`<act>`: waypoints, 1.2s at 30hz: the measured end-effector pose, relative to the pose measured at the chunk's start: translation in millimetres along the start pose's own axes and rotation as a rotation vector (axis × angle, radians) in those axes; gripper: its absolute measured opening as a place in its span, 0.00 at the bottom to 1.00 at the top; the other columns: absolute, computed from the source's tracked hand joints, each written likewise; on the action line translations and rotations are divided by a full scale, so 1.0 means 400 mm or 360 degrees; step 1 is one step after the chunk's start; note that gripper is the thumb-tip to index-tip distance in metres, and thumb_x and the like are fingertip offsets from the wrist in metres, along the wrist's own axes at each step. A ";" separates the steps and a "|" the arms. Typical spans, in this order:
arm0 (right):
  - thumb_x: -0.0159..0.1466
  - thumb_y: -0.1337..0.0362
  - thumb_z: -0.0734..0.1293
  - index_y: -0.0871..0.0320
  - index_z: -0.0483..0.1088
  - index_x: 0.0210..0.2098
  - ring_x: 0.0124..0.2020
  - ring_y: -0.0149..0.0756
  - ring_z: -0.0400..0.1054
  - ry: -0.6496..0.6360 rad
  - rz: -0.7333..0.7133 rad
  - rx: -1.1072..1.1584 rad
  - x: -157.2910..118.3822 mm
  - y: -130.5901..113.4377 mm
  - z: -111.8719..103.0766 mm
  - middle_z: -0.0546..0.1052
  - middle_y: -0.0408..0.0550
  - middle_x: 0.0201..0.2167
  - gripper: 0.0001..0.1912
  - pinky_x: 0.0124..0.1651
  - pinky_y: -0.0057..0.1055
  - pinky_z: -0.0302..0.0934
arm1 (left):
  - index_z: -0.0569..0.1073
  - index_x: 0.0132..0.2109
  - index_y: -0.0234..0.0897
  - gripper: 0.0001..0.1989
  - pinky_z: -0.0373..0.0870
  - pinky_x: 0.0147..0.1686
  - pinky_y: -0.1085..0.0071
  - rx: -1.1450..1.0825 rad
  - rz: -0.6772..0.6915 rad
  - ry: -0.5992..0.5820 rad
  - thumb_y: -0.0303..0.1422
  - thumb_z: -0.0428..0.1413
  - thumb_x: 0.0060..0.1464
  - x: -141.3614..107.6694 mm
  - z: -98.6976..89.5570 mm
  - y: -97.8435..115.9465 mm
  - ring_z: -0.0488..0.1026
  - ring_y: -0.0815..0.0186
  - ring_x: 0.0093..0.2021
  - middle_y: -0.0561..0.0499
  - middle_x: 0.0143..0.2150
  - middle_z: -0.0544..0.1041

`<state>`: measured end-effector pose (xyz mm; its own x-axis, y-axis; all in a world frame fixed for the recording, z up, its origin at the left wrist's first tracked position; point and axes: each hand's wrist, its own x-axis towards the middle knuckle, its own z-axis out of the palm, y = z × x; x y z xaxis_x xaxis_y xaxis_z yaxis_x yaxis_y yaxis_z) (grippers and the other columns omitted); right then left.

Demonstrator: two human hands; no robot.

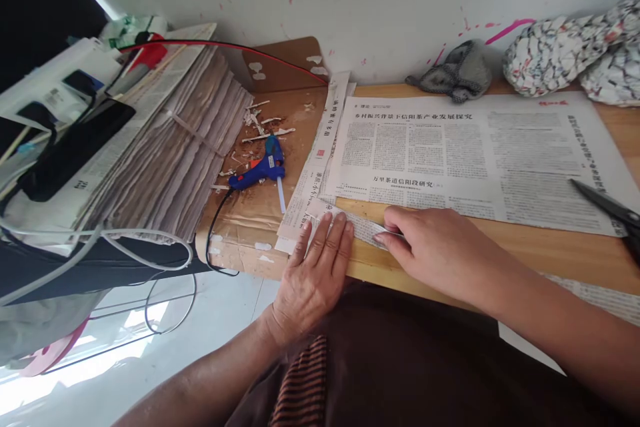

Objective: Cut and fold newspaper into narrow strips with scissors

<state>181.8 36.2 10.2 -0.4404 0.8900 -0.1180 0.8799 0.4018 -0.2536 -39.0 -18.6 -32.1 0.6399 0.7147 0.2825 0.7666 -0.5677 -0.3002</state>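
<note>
A narrow folded newspaper strip lies along the front of the wooden table. My left hand rests flat on its left end, fingers stretched out and pressing down. At the strip's right end, my right hand pinches the paper between thumb and curled forefinger. Just behind the hands is a large printed newspaper sheet, spread flat. Long newspaper strips lie to the left, partly under my left fingers.
A blue glue gun lies on brown cardboard among paper scraps. Left of it stands a tall newspaper stack with cables and a black object on top. Black scissors lie at right. A grey cloth and woven paper pieces sit along the wall.
</note>
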 end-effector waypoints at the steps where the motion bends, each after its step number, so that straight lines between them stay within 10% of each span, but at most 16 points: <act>1: 0.69 0.61 0.63 0.55 0.65 0.30 0.20 0.35 0.64 -0.0006 0.0013 0.0000 -0.002 0.004 0.000 0.73 0.42 0.20 0.11 0.25 0.31 0.44 | 0.64 0.68 0.22 0.28 0.49 0.72 0.51 0.0006 0.0002 0.0014 0.32 0.49 0.65 0.003 0.003 0.002 0.64 0.49 0.69 0.38 0.69 0.67; 17: 0.69 0.59 0.63 0.55 0.68 0.31 0.19 0.35 0.63 0.0023 0.0016 -0.0017 -0.009 0.018 0.008 0.73 0.43 0.19 0.11 0.25 0.32 0.42 | 0.61 0.68 0.16 0.53 0.56 0.69 0.49 0.0051 -0.0072 -0.0182 0.65 0.41 0.59 0.024 -0.004 -0.020 0.63 0.44 0.70 0.27 0.70 0.62; 28: 0.69 0.58 0.63 0.56 0.69 0.29 0.24 0.36 0.66 -0.0078 0.0053 0.0036 -0.002 0.008 -0.019 0.77 0.45 0.23 0.13 0.26 0.32 0.43 | 0.57 0.72 0.26 0.58 0.44 0.71 0.39 -0.0255 -0.0212 -0.0347 0.66 0.55 0.49 0.026 -0.013 -0.044 0.53 0.39 0.74 0.27 0.74 0.53; 36: 0.68 0.60 0.63 0.56 0.71 0.30 0.25 0.38 0.67 -0.0047 0.0046 0.0033 0.002 0.003 -0.020 0.77 0.46 0.23 0.12 0.27 0.33 0.43 | 0.60 0.71 0.29 0.45 0.35 0.72 0.38 -0.0389 -0.0129 -0.0010 0.57 0.54 0.59 -0.002 -0.015 -0.011 0.54 0.44 0.74 0.34 0.70 0.66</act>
<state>183.9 39.0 17.5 -0.4205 0.8941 -0.1540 0.8884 0.3714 -0.2698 -42.7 -19.1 -25.4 0.5758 0.7642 0.2906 0.8063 -0.5895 -0.0476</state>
